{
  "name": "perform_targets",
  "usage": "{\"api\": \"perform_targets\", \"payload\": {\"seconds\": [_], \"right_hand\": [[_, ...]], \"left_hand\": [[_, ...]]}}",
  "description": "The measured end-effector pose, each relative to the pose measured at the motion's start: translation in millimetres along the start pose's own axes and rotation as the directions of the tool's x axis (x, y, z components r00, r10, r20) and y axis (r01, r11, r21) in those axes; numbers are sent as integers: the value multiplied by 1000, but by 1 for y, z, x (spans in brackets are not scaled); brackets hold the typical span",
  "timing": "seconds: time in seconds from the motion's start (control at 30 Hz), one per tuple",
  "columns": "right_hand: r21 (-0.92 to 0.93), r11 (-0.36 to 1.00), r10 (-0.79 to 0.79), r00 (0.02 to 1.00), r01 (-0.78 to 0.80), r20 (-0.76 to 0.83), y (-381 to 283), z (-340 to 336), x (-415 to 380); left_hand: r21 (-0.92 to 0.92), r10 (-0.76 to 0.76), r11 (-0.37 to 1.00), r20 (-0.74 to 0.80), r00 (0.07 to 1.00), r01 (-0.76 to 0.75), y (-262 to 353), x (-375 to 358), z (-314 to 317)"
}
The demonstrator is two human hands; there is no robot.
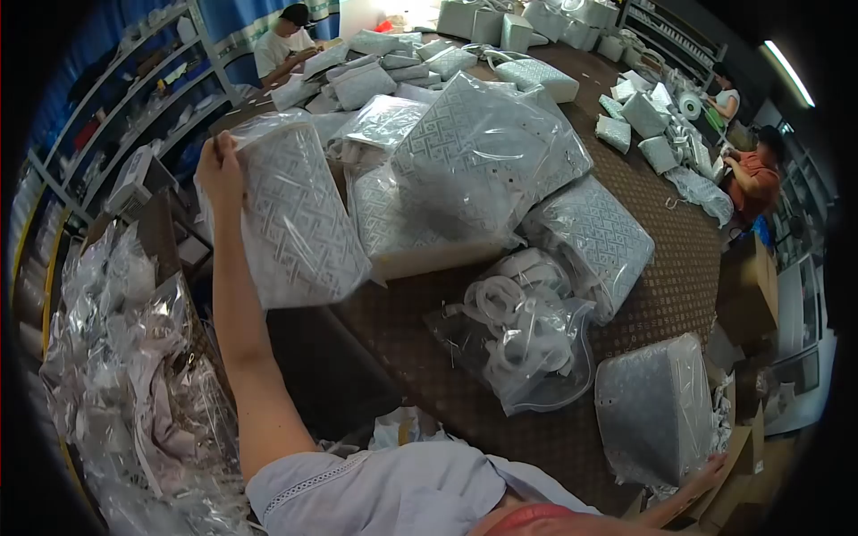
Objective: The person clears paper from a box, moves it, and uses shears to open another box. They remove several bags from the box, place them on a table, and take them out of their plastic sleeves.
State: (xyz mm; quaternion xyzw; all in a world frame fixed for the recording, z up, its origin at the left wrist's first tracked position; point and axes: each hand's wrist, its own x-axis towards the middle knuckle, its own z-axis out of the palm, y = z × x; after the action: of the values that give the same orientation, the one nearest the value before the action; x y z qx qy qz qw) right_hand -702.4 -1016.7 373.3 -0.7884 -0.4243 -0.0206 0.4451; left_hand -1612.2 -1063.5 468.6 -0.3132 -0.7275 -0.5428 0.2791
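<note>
On my feed, the left hand (223, 174) clamps the upper edge of an embossed white bag (295, 219) at left, in crinkly clear film; best pinch film and rim together, lightly, against creases; coiled translucent straps (527, 335) lie mid-table; far apart, the right hand (713, 471) sits beside a boxy wrapped bag (648, 406); its grip I can't tell.

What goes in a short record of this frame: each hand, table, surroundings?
left hand: gripping a patterned package near its top
right hand: at the grey package, low down; grip unclear
table: brown, with wrapped packages and a clear bag of white coils
left side: plastic-wrapped heap
others: three people across the table
</note>
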Motion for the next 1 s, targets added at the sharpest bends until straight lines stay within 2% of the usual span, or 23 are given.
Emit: {"api": "perform_targets", "payload": {"seconds": [0.07,0.1,0.13,0.17,0.2,0.23,0.27,0.3,0.33,0.37,0.4,0.47,0.5,0.53,0.57,0.6,0.67,0.73,0.77,0.8,0.87,0.93,1.0], "right_hand": [[20,994,105,985,-104,-135,-34,12,-33],[6,995,104,984,-104,-143,-30,14,-41],[-10,996,-89,994,89,-70,-17,13,-44],[-10,961,-277,961,277,5,-11,15,-46],[-17,961,-275,961,275,-6,-17,19,-56],[-81,970,-233,972,230,-36,-33,23,-76],[-146,972,-193,979,182,-68,-43,27,-88],[-156,971,-194,978,180,-81,-31,30,-91],[-113,987,-122,989,112,-87,-11,30,-96],[-68,997,-53,995,47,-86,-1,28,-95],[-77,996,-55,995,48,-85,-6,21,-96],[-338,934,110,993,-117,-39,-15,8,-99],[-341,932,108,993,-120,-53,-16,8,-101],[-321,931,140,983,-172,-120,-16,10,-100],[-296,931,166,969,-215,-181,-19,9,-95],[-299,932,154,970,-205,-186,-49,12,-95],[-302,953,-40,972,-32,-231,-118,27,-90],[-270,922,-327,931,277,-163,-161,42,-67],[-175,903,-412,907,393,-90,-204,52,-68],[-66,865,-500,866,498,-24,-252,62,-73],[-52,703,-708,705,709,35,-323,73,-73],[-12,616,-788,615,788,-33,-378,68,-79],[-158,701,-704,639,696,-310,-434,59,-101]], "left_hand": [[-52,146,988,82,986,-142,-55,23,67],[59,95,993,178,980,-106,-80,23,93],[172,33,982,259,965,-80,-107,17,118],[100,19,993,359,933,-58,-153,-6,150],[27,19,999,455,890,-35,-187,-23,171],[275,-67,955,574,816,-114,-168,-42,166],[488,-184,844,654,734,-223,-146,-59,163],[474,-179,852,661,729,-221,-169,-60,179],[282,-234,959,757,610,18,-206,-64,197],[107,-241,951,847,474,291,-228,-68,207],[110,-244,949,851,466,295,-230,-71,207],[127,-172,985,726,666,115,-233,-75,208],[115,-166,986,731,662,120,-232,-72,210],[-58,-252,920,671,697,389,-229,-68,206],[-243,-360,758,619,698,606,-226,-66,198],[-432,-335,653,571,749,622,-194,-66,184],[-483,-312,635,553,773,603,-166,-73,174],[-530,-282,618,539,793,580,-130,-80,164],[-552,-283,553,579,764,624,-104,-85,157],[-568,-283,487,616,735,663,-81,-90,149],[-616,-145,459,659,738,640,-45,-105,133],[-644,-89,418,674,734,641,-19,-113,116],[-671,-66,364,673,736,646,-1,-115,105]]}}
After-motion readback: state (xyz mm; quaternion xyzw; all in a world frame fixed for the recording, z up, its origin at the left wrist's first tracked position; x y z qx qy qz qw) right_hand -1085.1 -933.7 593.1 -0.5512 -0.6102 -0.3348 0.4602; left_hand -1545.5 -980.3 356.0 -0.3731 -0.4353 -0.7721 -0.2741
